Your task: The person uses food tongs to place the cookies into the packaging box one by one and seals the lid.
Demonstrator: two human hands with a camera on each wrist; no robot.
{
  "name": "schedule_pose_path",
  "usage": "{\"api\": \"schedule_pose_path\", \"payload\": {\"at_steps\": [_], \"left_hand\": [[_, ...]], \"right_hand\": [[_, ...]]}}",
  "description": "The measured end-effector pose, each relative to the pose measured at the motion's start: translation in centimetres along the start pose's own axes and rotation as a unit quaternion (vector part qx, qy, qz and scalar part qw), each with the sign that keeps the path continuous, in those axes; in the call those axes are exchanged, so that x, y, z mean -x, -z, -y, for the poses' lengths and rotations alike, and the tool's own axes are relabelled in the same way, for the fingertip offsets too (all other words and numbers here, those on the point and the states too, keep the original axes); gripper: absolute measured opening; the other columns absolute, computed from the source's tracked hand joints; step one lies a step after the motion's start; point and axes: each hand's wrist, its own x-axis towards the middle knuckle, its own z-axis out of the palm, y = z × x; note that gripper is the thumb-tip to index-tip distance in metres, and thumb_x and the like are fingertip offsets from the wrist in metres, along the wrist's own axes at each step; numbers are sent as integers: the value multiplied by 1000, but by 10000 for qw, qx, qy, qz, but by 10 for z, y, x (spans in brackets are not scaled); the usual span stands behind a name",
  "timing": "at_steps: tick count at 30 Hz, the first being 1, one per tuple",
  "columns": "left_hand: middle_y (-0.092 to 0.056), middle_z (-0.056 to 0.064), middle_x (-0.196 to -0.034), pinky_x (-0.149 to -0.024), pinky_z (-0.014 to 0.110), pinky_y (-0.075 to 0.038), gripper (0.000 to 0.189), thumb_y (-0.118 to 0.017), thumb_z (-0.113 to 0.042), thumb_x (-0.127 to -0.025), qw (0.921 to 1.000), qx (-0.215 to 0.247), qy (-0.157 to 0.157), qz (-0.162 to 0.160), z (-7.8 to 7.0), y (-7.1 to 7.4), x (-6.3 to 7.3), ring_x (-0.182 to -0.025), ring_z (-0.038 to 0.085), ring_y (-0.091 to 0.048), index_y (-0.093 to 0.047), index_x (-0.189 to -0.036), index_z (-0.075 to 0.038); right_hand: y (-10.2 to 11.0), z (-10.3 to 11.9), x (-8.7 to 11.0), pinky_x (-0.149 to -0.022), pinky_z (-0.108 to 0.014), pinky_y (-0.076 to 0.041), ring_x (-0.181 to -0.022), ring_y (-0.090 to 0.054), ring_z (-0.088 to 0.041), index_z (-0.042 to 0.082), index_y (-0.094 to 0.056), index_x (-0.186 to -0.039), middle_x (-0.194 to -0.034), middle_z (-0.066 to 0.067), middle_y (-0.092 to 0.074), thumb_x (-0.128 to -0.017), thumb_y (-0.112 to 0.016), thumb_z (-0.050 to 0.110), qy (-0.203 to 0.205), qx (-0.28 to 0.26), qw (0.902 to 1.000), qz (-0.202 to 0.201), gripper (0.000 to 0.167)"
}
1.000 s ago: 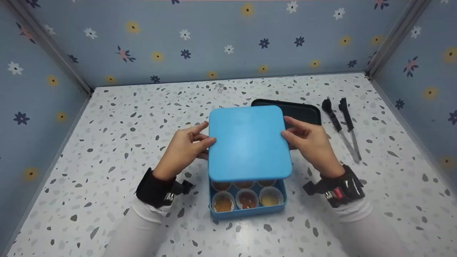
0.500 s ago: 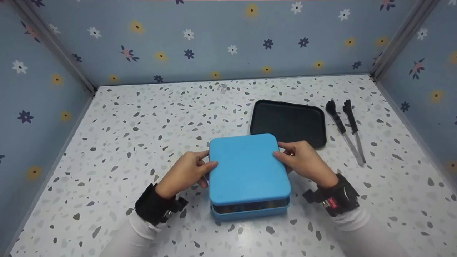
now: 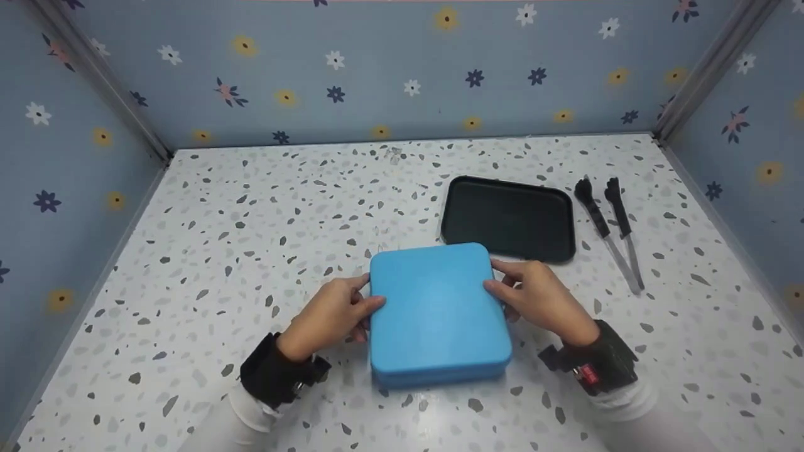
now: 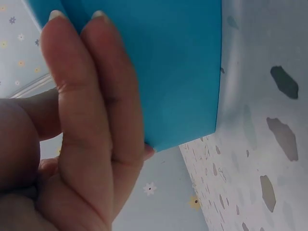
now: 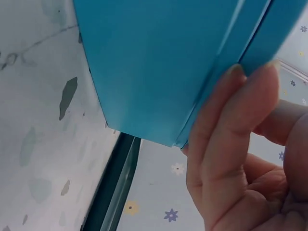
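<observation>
A blue lid (image 3: 440, 307) lies over the blue box (image 3: 443, 378), and only the box's front wall shows below it in the head view. What is inside the box is hidden. My left hand (image 3: 330, 314) grips the lid's left edge, thumb on top and fingers along the side. On the opposite edge my right hand (image 3: 541, 296) holds the lid the same way. In the right wrist view, fingertips (image 5: 267, 77) touch near the seam between the lid and the box wall (image 5: 149, 62). The left wrist view has two fingers (image 4: 82, 91) against the blue side.
Behind the box and to its right lies a black tray (image 3: 509, 220). Tongs (image 3: 612, 235) with black tips and metal arms rest to the right of that tray. The speckled table (image 3: 251, 220) is bounded by flowered panels (image 3: 402, 69) at the back and sides.
Both hands have brought the lid down and toward me onto the box. The paper cups of food seen inside a second ago are now covered, and the front gap has closed.
</observation>
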Motion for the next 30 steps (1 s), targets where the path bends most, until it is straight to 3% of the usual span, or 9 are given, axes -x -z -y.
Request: {"api": "schedule_pose_path", "payload": {"at_steps": [9,15,24,30], "left_hand": [[-63,6,-65,-53,45,-57,72,-64,-16,-98,9999,13,124,-3,-2,-5,3,-50,19,-62,-23,-152,8],[-63,5,-65,-51,44,-57,72,-64,-16,-98,9999,-86,75,-87,-3,-7,3,-49,19,-61,-23,-152,9],[-63,5,-65,-51,47,-56,73,-66,-15,-97,9999,10,-36,-94,-2,-7,3,-49,19,-61,-24,-153,6],[-63,5,-64,-50,47,-55,74,-67,-15,-95,9996,214,-78,-151,-2,-8,4,-48,18,-60,-25,-152,6]], "right_hand": [[-3,-2,6,-46,-27,-50,-52,-62,-18,-2,-47,-145,-81,-6,-69,-99,-63,22,-105,219,9997,72,54],[-4,-1,7,-42,-28,-47,-46,-55,-19,-1,-45,-146,-66,-5,-62,-100,-62,22,-141,207,9996,112,54],[-5,-1,7,-47,-28,-46,-47,-55,-16,-5,-44,-145,-67,-6,-60,-101,-60,21,5,606,9979,217,54],[-3,2,9,-47,-28,-46,-43,-53,-16,-7,-42,-145,-58,-8,-57,-101,-59,20,79,710,9969,340,55]]}}
